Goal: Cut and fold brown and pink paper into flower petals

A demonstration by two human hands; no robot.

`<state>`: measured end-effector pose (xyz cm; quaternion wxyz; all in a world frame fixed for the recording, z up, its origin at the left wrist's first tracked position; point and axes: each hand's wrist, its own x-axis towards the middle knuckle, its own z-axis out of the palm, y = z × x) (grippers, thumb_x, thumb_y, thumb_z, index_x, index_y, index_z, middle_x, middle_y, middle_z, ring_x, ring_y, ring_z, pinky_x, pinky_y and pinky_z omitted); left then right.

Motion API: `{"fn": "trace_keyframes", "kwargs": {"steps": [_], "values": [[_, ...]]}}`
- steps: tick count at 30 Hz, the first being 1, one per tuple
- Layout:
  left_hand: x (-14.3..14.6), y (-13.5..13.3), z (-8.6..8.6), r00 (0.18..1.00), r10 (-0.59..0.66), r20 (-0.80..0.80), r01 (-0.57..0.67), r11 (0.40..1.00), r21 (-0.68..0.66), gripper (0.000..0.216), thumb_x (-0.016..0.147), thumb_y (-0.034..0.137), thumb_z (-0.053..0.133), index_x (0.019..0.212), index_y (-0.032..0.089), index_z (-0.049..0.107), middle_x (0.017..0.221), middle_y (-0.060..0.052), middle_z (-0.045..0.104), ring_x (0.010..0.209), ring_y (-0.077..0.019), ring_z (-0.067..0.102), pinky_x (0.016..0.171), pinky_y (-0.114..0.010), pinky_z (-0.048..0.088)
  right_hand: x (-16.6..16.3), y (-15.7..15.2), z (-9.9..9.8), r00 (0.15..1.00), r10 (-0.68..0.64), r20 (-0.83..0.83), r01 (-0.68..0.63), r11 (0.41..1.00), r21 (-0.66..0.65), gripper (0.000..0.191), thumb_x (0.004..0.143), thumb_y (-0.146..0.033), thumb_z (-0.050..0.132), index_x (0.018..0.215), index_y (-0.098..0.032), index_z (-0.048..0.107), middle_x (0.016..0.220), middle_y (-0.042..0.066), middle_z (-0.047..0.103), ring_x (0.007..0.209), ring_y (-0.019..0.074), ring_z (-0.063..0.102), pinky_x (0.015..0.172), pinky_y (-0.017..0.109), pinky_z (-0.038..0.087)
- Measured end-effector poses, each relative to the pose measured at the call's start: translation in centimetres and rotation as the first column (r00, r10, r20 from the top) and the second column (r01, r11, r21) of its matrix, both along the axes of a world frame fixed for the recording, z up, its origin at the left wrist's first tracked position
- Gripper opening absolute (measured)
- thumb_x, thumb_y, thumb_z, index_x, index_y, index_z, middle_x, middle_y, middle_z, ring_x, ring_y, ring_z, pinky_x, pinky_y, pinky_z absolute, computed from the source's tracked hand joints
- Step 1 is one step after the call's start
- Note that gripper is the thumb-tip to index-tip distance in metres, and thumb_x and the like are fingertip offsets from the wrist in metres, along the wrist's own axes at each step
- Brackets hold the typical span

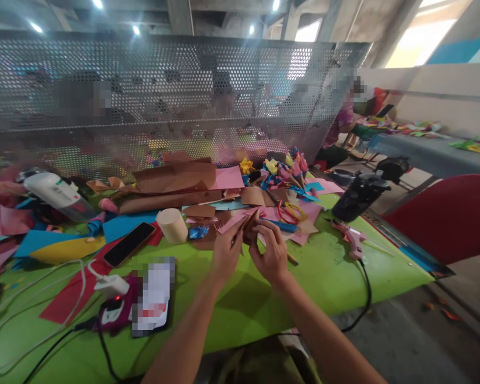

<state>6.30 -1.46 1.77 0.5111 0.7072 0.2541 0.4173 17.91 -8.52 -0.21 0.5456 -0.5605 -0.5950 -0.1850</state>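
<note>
Between my two hands, above the green tabletop (240, 314), is a folded piece of brown paper (249, 226). My left hand (226, 250) pinches its left side. My right hand (271, 253) grips the right side with bent fingers, which partly hide the paper. Just behind my hands lie pink paper scraps, scissors with red and yellow handles (291, 212) and a blue stick-like item (282, 225). A pencil-like stick (292, 259) lies close to my right hand.
On the right are a pink glue gun (352, 240) with a black cord and a dark bottle (358, 197). Left are a cream roll (172, 225), phones (129, 244), a power strip (118, 314) and cables. Behind paper flowers (288, 168) stands a perforated metal screen (176, 106).
</note>
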Motion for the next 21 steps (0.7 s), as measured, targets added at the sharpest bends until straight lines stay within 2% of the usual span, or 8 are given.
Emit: {"fn": "trace_keyframes", "kwargs": {"steps": [6, 13, 21], "values": [[-0.04, -0.63, -0.09, 0.999, 0.003, -0.053, 0.005, 0.987, 0.163, 0.044, 0.095, 0.02, 0.047, 0.137, 0.026, 0.06, 0.139, -0.005, 0.063, 0.126, -0.0206, 0.06, 0.11, -0.035, 0.042, 0.13, -0.14, -0.23, 1.0, -0.002, -0.006, 0.002, 1.0, 0.027, 0.042, 0.086, -0.011, 0.054, 0.126, -0.023, 0.056, 0.115, 0.013, 0.065, 0.111, 0.0267, 0.063, 0.092, 0.044, 0.056], [-0.19, -0.6, -0.3, 0.993, 0.036, -0.109, -0.007, 0.967, 0.254, 0.049, 0.096, 0.016, 0.042, 0.141, 0.028, 0.055, 0.141, -0.005, 0.061, 0.126, -0.02, 0.06, 0.109, -0.035, 0.044, 0.25, -0.2, -0.12, 1.0, 0.013, 0.022, -0.015, 0.999, 0.05, 0.033, 0.089, -0.015, 0.057, 0.121, -0.021, 0.058, 0.114, 0.015, 0.066, 0.11, 0.0266, 0.063, 0.091, 0.043, 0.057], [-0.13, -0.55, -0.26, 0.997, 0.02, -0.072, -0.005, 0.979, 0.205, 0.046, 0.095, 0.017, 0.045, 0.138, 0.029, 0.059, 0.136, -0.004, 0.065, 0.121, -0.0204, 0.063, 0.105, -0.034, 0.048, 0.34, -0.35, 0.0, 0.999, 0.044, -0.009, -0.044, 0.998, 0.045, 0.031, 0.087, -0.013, 0.057, 0.116, -0.023, 0.06, 0.115, 0.012, 0.069, 0.11, 0.0255, 0.066, 0.092, 0.043, 0.057]]}}
